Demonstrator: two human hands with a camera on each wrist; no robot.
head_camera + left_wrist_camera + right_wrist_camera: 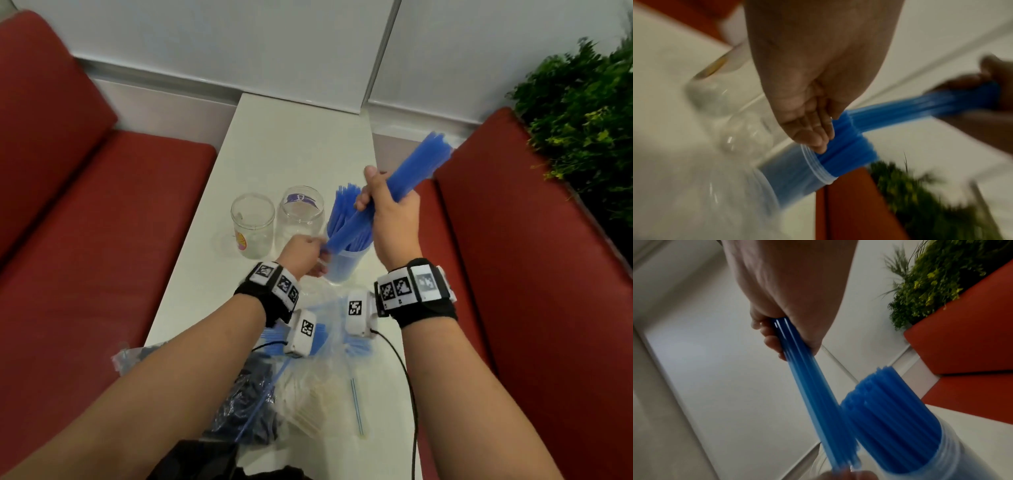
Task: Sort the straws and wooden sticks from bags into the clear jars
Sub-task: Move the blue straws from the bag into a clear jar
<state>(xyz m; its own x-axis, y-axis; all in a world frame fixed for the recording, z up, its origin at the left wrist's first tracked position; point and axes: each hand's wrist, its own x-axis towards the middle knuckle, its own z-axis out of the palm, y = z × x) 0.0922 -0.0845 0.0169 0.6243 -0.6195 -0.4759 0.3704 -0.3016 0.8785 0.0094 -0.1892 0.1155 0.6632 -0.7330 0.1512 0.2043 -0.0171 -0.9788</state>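
Observation:
My right hand [383, 202] grips a thick bundle of blue straws [418, 164] around its middle, tilted up toward the right; the wrist view shows the fingers [772, 339] wrapped round the bundle [813, 394]. The bundle's lower end meets my left hand [308, 255], whose curled fingers [818, 129] pinch it just above the rim of a clear jar [342, 270] that holds several more blue straws [879, 410]. Two empty clear jars [253, 222] [301, 212] stand to its left. Near me lie bags of blue straws [329, 330], wooden sticks [315, 404] and dark items [239, 411].
The narrow white table [294, 137] runs away from me between two red benches [102, 222] [531, 257]. A green plant [582, 113] stands behind the right bench. A black cable [407, 377] hangs from my right wrist across the table's near end.

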